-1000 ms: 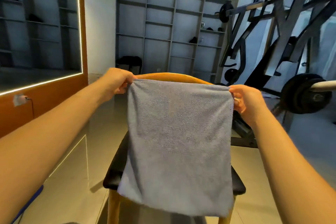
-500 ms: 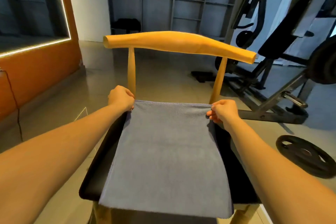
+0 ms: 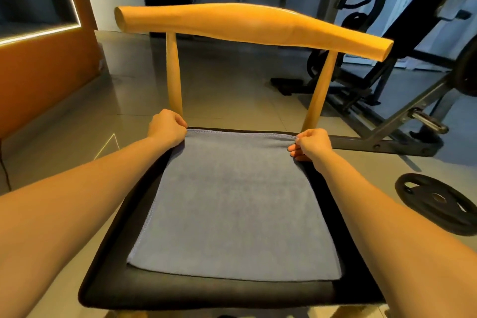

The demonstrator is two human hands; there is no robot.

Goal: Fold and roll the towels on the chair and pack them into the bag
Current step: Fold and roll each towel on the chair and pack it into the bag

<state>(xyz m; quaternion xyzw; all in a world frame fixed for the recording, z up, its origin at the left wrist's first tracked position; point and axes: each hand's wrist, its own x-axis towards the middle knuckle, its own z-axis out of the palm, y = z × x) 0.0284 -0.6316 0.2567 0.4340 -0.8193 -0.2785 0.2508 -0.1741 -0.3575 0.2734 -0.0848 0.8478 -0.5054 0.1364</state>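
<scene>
A grey towel lies spread flat on the black seat of a wooden chair. My left hand pinches the towel's far left corner, close to the left back post. My right hand pinches the far right corner, next to the right back post. The towel's near edge lies a little short of the seat's front rim. No bag is in view.
A black weight plate lies on the floor to the right. A grey gym machine frame stands behind the chair on the right. An orange wall panel is at the left, shelving at the back.
The towel went from hanging upright in the air to lying flat on the seat. Both hands moved down and forward with its corners, drawing its near edge onto the seat.
</scene>
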